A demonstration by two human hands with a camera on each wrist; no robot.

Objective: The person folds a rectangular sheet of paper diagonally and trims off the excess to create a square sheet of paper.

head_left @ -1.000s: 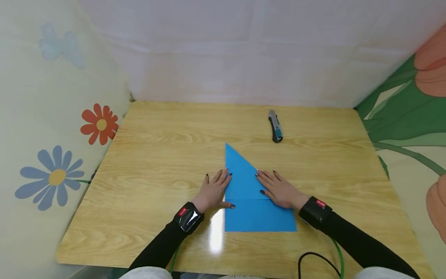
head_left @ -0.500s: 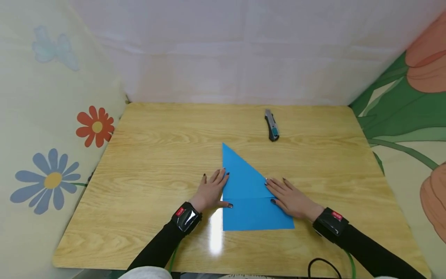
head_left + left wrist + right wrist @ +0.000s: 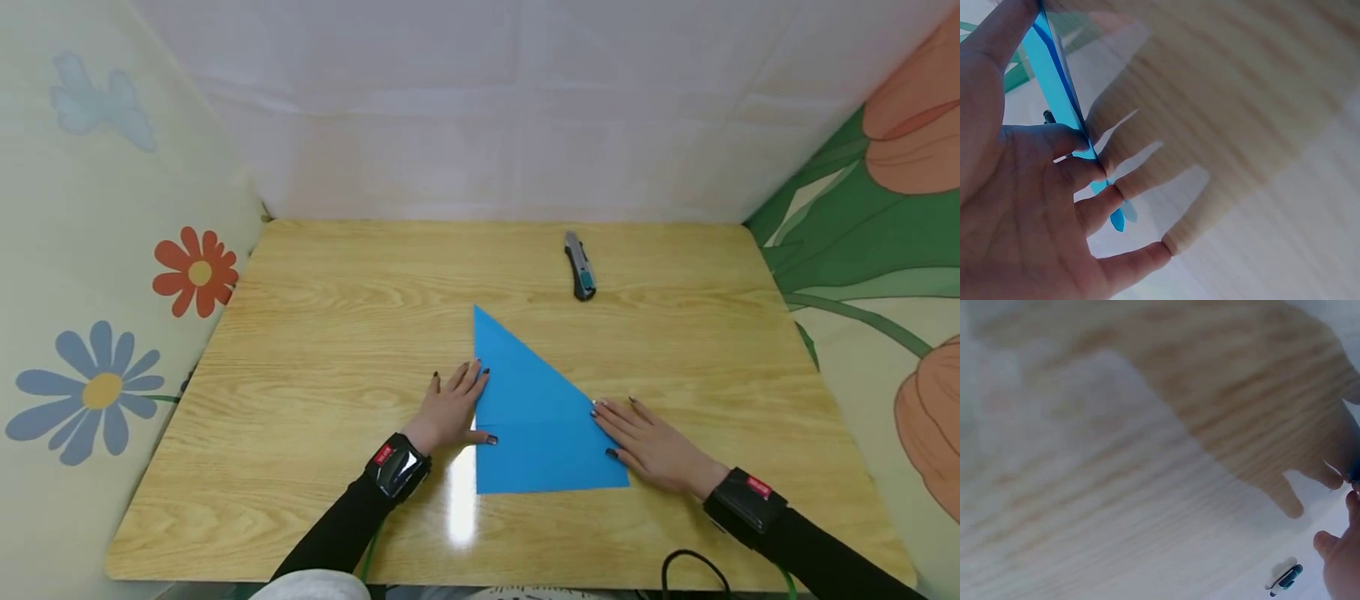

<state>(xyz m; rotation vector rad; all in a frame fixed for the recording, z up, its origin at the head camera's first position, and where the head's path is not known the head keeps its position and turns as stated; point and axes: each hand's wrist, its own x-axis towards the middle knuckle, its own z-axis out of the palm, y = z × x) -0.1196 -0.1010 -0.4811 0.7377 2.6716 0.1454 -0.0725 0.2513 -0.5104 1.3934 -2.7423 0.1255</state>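
A blue sheet of paper (image 3: 528,425), folded to a triangle with its point away from me, lies on the wooden table (image 3: 337,333). One crease runs across it. My left hand (image 3: 448,410) rests along its left edge, fingers spread and thumb on the paper. In the left wrist view the fingertips of my left hand (image 3: 1041,200) meet the blue edge. My right hand (image 3: 652,442) lies with straight fingers on the slanted right edge, near the lower corner. Only part of my right hand (image 3: 1344,562) shows in the right wrist view.
A utility knife (image 3: 581,267) with a black and grey body lies beyond the paper, toward the table's back edge. A black cable (image 3: 693,557) loops at the front right. White cloth (image 3: 510,125) and flower-printed walls surround the table.
My right hand has slid down the slanted edge toward the lower right corner, off the upper part of the paper. My left hand keeps its place on the left edge.
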